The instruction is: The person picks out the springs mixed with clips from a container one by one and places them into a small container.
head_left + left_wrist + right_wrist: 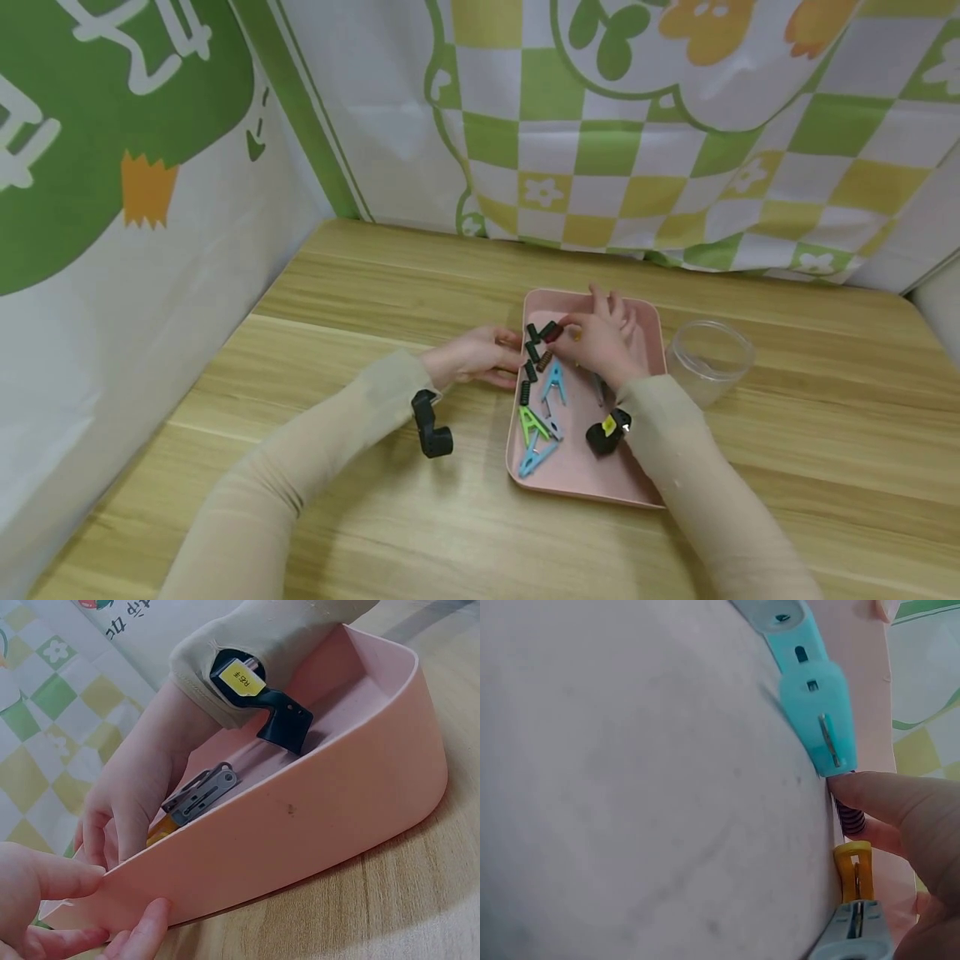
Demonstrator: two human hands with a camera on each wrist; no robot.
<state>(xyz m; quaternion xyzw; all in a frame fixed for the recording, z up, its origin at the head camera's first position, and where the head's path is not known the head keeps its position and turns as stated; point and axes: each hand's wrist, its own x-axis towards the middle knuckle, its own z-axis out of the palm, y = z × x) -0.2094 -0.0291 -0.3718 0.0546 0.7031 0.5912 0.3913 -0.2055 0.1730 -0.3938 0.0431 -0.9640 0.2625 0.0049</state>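
Note:
My right hand [600, 342] reaches into the pink tray [592, 479], with thumb and finger pinching a dark red coil spring [552, 332] near the tray's far left corner. In the right wrist view the spring [850, 817] shows between the fingertips, close to a light blue clothespin [817, 720] and a yellow clothespin [855, 870]. Several black springs [532, 352] and a brown spring [544, 361] lie along the tray's left side. Outside that wall, my left hand [480, 356] has its fingers against the tray, with the thumb at the rim in the left wrist view.
Nearer the front of the tray lie a green clothespin [531, 423], a grey clothespin [551, 423] and blue clothespins [537, 457]. A clear round jar [708, 358] stands just right of the tray. The wooden table [360, 517] meets fabric-covered walls at the back and left.

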